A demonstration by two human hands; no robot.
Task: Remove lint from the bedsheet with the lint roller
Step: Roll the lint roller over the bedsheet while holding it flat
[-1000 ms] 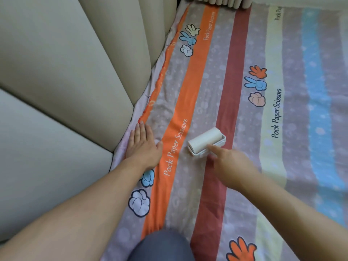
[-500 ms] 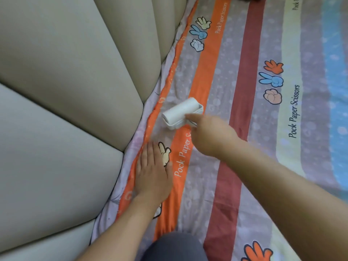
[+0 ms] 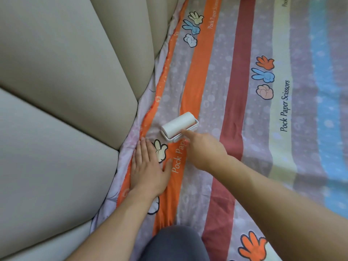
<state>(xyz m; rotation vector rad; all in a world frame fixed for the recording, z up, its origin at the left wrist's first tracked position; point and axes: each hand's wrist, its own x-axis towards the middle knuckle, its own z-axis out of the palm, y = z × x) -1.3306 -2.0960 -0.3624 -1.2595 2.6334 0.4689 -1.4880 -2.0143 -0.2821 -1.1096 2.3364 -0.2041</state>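
White paper on the lint roller (image 3: 178, 125) rests on the striped bedsheet (image 3: 235, 110), across the orange stripe near the padded beige headboard (image 3: 75, 72). The right hand (image 3: 205, 151) is curled round its handle, forefinger laid straight on the frame, while the left hand (image 3: 148, 166) lies flat just beside it, fingers straight and together, pinning the cloth. No lint is plain to see, so I judge the work under way at this edge, with the broad stripes to the right likely left to roll.

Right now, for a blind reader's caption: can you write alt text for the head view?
A right hand holds a white lint roller on a striped bedsheet, while the left hand presses flat on it beside beige cushions.
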